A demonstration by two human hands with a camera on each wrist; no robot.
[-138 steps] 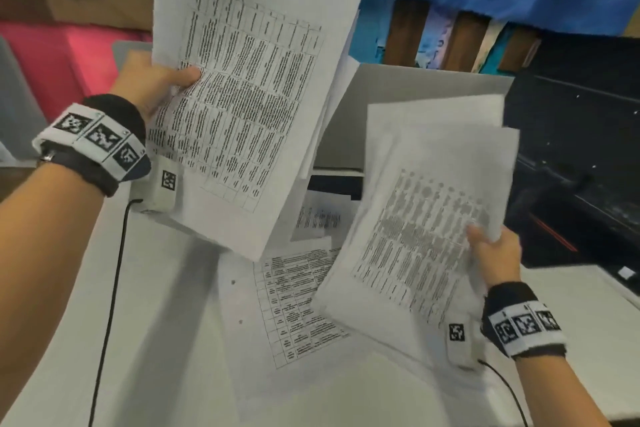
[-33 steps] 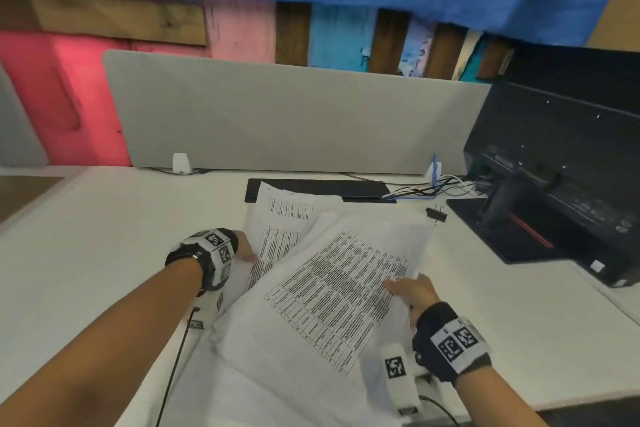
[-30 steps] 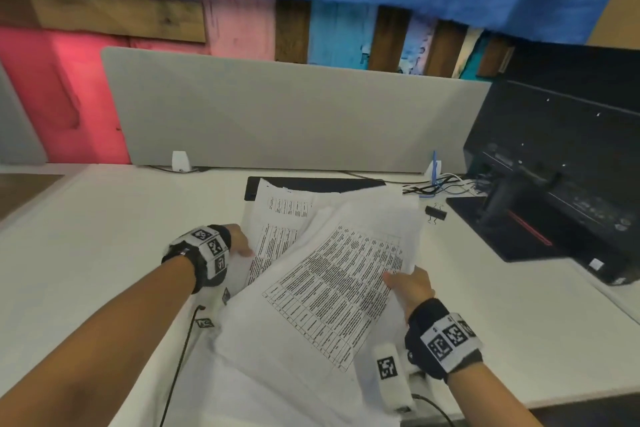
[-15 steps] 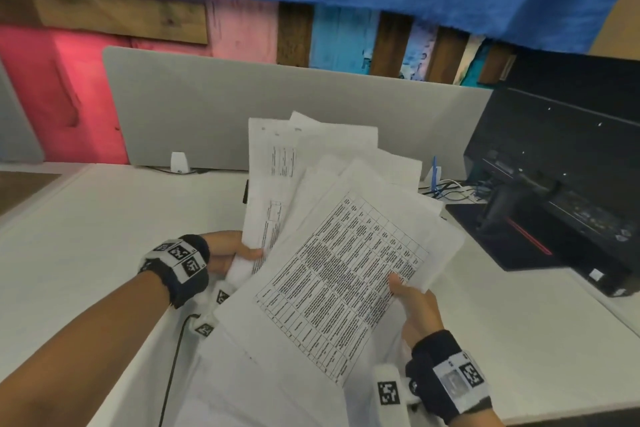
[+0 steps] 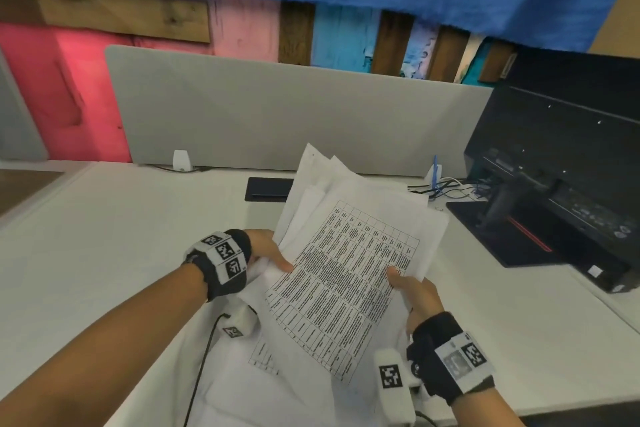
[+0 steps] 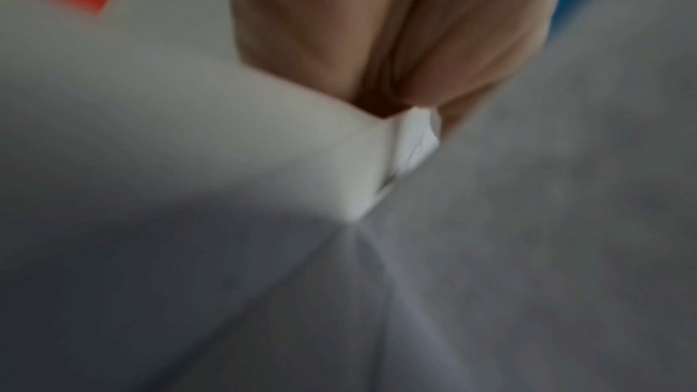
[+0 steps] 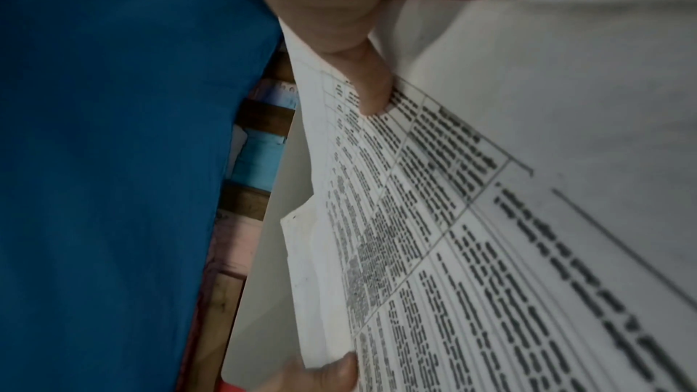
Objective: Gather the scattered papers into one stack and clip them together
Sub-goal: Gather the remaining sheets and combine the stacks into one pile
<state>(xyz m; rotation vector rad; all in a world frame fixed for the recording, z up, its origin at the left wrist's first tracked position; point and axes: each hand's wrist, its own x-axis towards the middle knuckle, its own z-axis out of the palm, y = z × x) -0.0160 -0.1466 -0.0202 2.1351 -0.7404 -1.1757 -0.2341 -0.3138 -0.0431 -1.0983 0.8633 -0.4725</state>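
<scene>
papers [image 5: 346, 274] held lower and more bunched than half a second ago, top edges less fanned, tilted up over the near middle of the white desk [image 5: 104, 253]. left hand [image 5: 268, 248] pinching the left edge, thumb on top; right hand [image 5: 417, 293] pinching the right edge, thumb on the print. more sheets lying flat underneath. open desk to the left. black printer [image 5: 554, 191] at right, grey divider [image 5: 277, 114] behind, cables [image 5: 446, 185] far right.
</scene>
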